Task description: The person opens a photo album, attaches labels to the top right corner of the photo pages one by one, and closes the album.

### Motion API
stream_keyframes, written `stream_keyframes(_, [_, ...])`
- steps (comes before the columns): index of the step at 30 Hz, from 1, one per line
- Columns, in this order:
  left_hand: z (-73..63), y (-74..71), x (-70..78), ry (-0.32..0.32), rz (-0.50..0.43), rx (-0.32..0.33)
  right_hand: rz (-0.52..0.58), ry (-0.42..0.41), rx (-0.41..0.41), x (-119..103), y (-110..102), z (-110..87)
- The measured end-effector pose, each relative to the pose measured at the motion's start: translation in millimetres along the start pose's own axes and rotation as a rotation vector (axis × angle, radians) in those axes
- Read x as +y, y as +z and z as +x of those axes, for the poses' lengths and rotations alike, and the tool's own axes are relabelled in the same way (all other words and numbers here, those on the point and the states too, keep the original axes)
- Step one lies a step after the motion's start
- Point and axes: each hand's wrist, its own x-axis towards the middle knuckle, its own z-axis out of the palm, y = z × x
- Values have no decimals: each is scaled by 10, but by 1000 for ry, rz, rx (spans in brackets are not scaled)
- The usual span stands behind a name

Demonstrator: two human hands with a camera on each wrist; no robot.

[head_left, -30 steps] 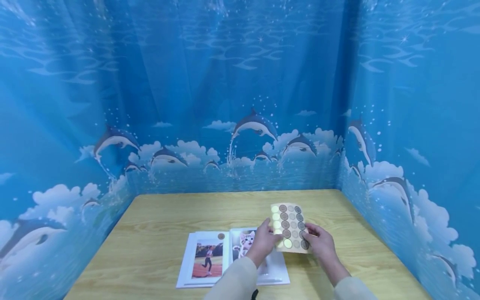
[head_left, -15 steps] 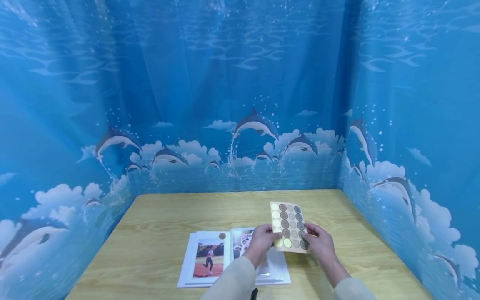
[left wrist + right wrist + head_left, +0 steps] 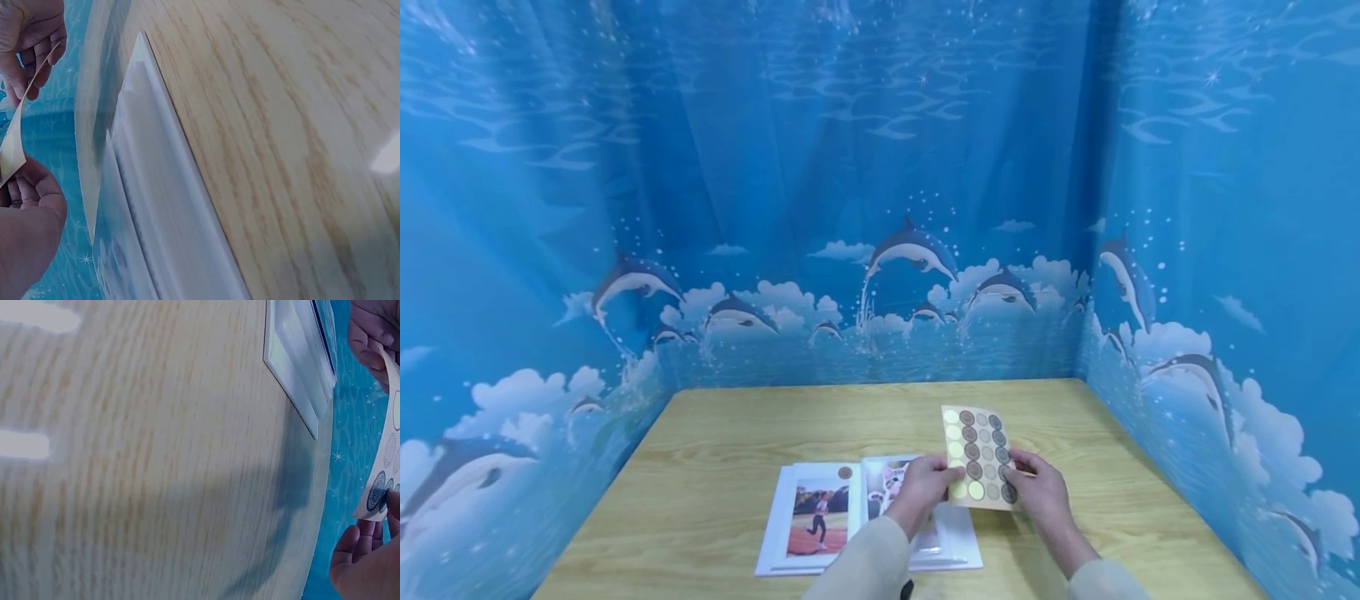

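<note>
A sheet of round stickers [image 3: 982, 450], in columns of gold, brown and pale circles, is held up above the table between both hands. My left hand [image 3: 922, 487] pinches its lower left edge, thumb on the front. On the opposite edge, my right hand [image 3: 1041, 487] grips it low down, the thumb lying over a dark sticker. In the left wrist view the sheet [image 3: 14, 140] appears edge-on and slightly bent. Beneath the left forearm lies an open photo album [image 3: 782, 517]; its left page has a photo of a runner [image 3: 818, 517] and one round brown sticker [image 3: 845, 472].
The album's right page carries a kitten photo [image 3: 891, 482], partly covered by the left hand. A wood-grain table [image 3: 737, 425] bears everything. Blue dolphin-printed curtains [image 3: 880, 208] enclose its back and sides. A small black object [image 3: 907, 588] shows at the bottom edge.
My left hand has shifted its fingers slightly on the sheet's edge, its index finger now lower and less raised. The sheet and the right hand stay almost in place.
</note>
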Motion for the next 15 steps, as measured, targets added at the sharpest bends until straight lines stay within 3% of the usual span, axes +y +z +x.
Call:
stream_keyframes(5, [-24,-22,-13,-11,-8,-19,-98,-55,-24,19,8,-43])
stream_keyframes(9, [-41,-46,-23,-6,-26,-36,-226,-184,-31,-3,39,-100])
stream_keyframes(15, [-51,-65,-24,1,-1,-33,-316,-334,-23,-57,155,-169])
